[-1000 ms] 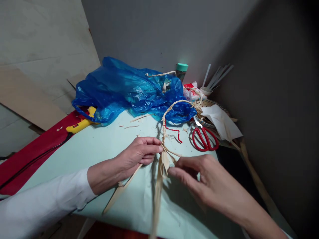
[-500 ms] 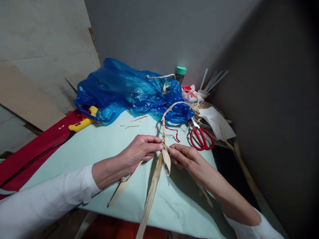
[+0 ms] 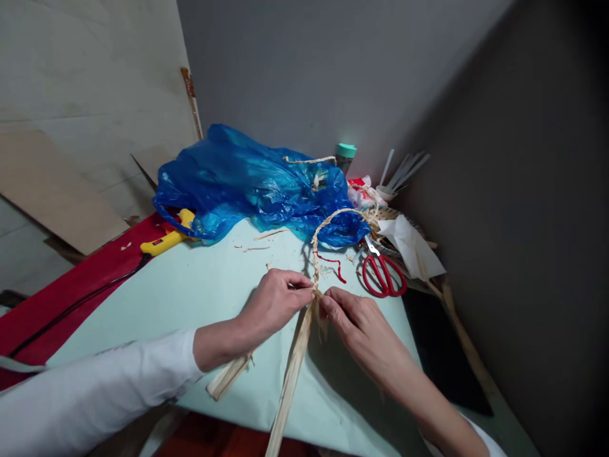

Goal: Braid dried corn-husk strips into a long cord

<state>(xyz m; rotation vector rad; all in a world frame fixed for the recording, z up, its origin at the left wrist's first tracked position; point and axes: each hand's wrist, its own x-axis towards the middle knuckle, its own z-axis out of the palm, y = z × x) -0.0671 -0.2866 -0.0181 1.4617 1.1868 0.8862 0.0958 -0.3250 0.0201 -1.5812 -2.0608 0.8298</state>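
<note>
A braided straw cord (image 3: 320, 230) arches up from the pale green table (image 3: 200, 292) and runs back toward a woven basket (image 3: 391, 217). Its near end splits into loose flat husk strips (image 3: 291, 373) that trail toward me over the table edge. My left hand (image 3: 273, 302) pinches the braid's end from the left, fingers closed. My right hand (image 3: 351, 312) pinches the strips from the right at the same spot, fingertips almost touching the left ones. A red thread (image 3: 333, 264) lies just behind the hands.
Red-handled scissors (image 3: 380, 274) lie right of the hands. A crumpled blue plastic bag (image 3: 247, 184) fills the back of the table, with a yellow glue gun (image 3: 167, 238) and its black cord at left. A teal-capped bottle (image 3: 344, 156), white sticks and white paper (image 3: 410, 244) sit at back right.
My right hand came in from the lower right and closed on the strips beside my left hand. Both hands and the braid end have shifted slightly as the view tilted.
</note>
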